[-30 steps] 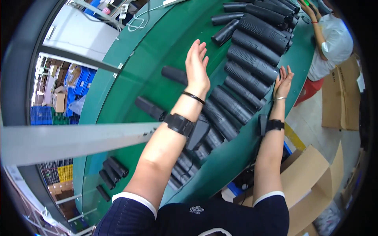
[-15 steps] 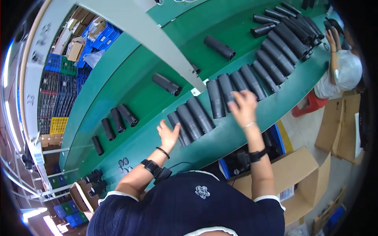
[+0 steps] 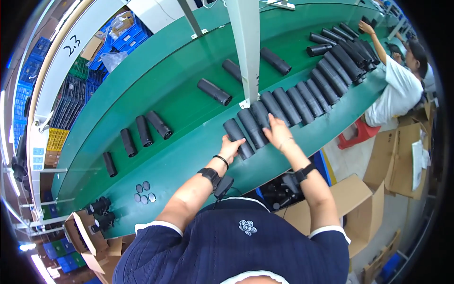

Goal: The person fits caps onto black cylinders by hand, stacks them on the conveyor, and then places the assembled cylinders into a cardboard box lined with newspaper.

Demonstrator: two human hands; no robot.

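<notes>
A long slanting row of black ribbed tubes (image 3: 302,102) lies along the near ledge of the green bench. My left hand (image 3: 231,147) is against the black tube at the row's left end (image 3: 236,131), its thumb over the near part and its fingers stretched along the left side. Close by, my right hand (image 3: 279,134) rests with spread fingers on another black tube (image 3: 260,113) two places along. The fingers of both hands are apart, and neither is wrapped round a tube. My palms' undersides are hidden.
Loose black tubes (image 3: 213,91) lie on the green belt (image 3: 184,137) beyond the ledge. A pale metal post (image 3: 246,52) rises behind the row. Small round discs (image 3: 144,199) lie at left, near an open carton (image 3: 85,232). A co-worker (image 3: 397,85) sits far right beside a red stool (image 3: 352,135).
The left-end tubes have closed up rightward against the row, narrowing the gap. My left hand has moved right and my right hand nearer to it. The view has shifted.
</notes>
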